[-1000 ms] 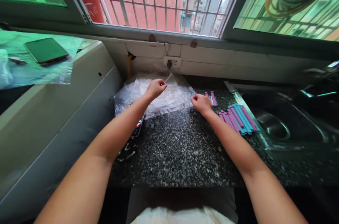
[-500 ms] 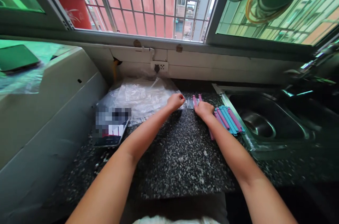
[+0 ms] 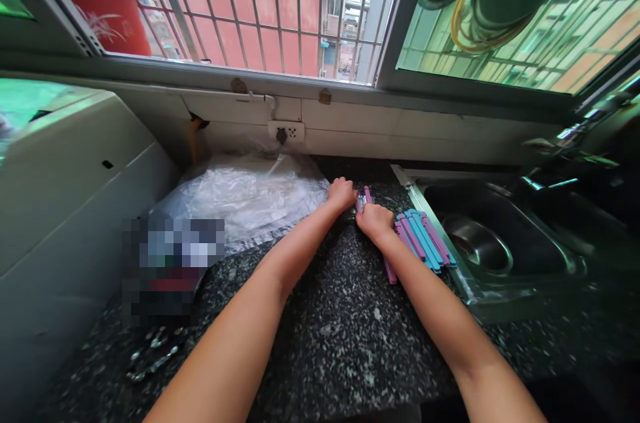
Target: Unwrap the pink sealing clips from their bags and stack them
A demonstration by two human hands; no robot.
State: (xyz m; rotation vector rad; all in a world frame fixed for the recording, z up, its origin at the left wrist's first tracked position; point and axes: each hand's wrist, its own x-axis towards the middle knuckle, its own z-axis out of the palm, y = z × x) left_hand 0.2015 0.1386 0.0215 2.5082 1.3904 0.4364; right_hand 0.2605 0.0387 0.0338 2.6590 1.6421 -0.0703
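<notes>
Near edge: both bare forearms run forward over the speckled dark counter [image 3: 330,316], converging toward the back. A loose pink strip [image 3: 389,271] lies on the counter just beside the right forearm. To the left, a blurred-out flat item sits on the counter, with small metal bits in front of it, too smeared to name.

Mid: the left hand [image 3: 342,194] and right hand [image 3: 374,220] sit close together, nearly touching, both knuckles-up and curled. Between them is a small clear plastic bag [image 3: 359,204] with a pink strip poking out of it toward the wall. Left grip is closed, looks pinched on the bag's edge; right grip is closed too, probably on the bag or the strip, but the fingertips are hidden under the hand, so I can't tell which. Step in hand, as I judge it: packing a strip into a little bag, or seating it there. The next move would call for a steady pinch on the bag mouth with one hand while the other slides the strip along.

Just right of the right hand: a stack of pink and blue strips [image 3: 424,240], lying by the sink rim [image 3: 440,243].

Farther: a heap of clear plastic bags [image 3: 250,200] left of the hands, against the wall. Wall socket [image 3: 285,132] above it, then the barred window [image 3: 280,3].
</notes>
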